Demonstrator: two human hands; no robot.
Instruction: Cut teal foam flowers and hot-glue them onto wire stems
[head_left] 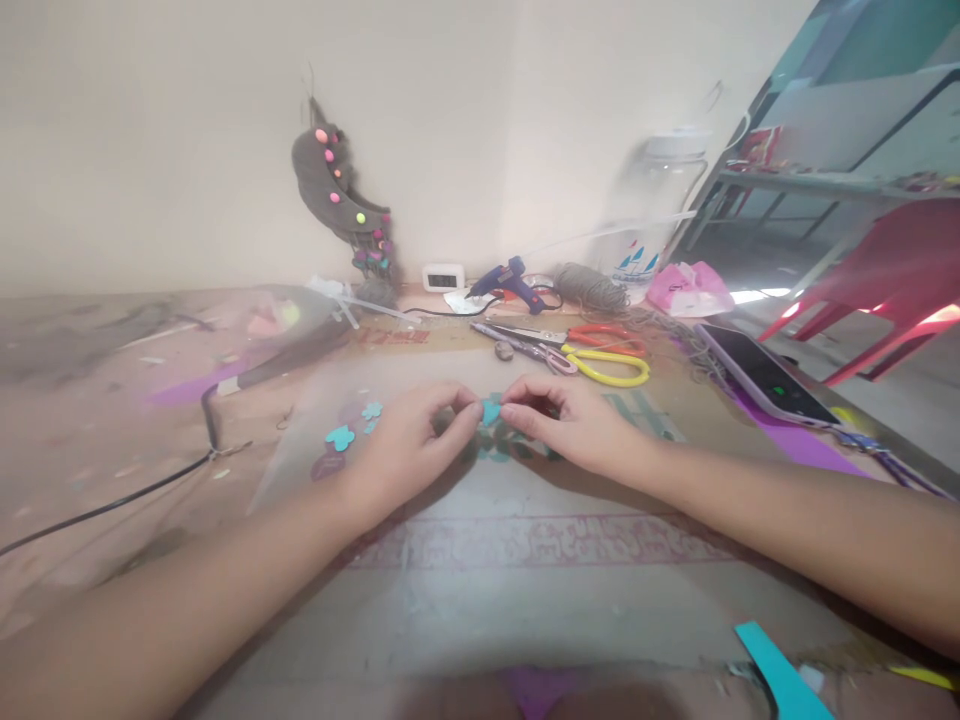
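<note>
A small turquoise cut-out piece (490, 412) is pinched between my two hands over the middle of the work surface. My left hand (420, 435) grips its left side between thumb and fingertips. On its right side, the thumb and fingers of my right hand (574, 418) are closed the same way. The exact shape of the piece is partly hidden by my fingertips. Left of my left hand lie a turquoise flower-shaped cut-out (340, 437) and a smaller pale one (372, 410). Both rest on the translucent sheet (480, 600) that covers the table.
Beyond my hands lie yellow-handled scissors (607, 366), orange-handled scissors (611, 338), a blue glue gun (514, 285) and grey yarn (592, 288). A phone (769, 375) is at the right edge. A black cable (112, 503) runs along the left. A turquoise strip (784, 675) lies near right.
</note>
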